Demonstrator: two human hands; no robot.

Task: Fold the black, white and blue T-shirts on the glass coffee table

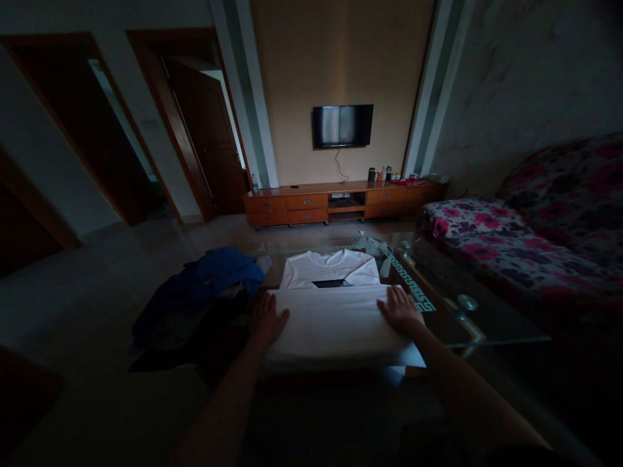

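A white T-shirt (331,324) lies on the glass-topped table, its lower part folded up toward the neckline. Part of a dark print shows just beyond the fold. My left hand (268,318) rests flat on the left end of the folded edge, thumb spread inward. On the right end, my right hand (400,310) lies with its fingers stretched over the cloth. Both palms press on the shirt and neither grips it. A heap of blue and dark clothes (214,275) sits to the left of the shirt.
The glass table (501,324) reaches to the right, with a patterned border. A floral sofa (525,246) stands at the right. Along the far wall runs a wooden TV cabinet (306,206) with bottles and cans on it, below a television (342,126). The room is dim.
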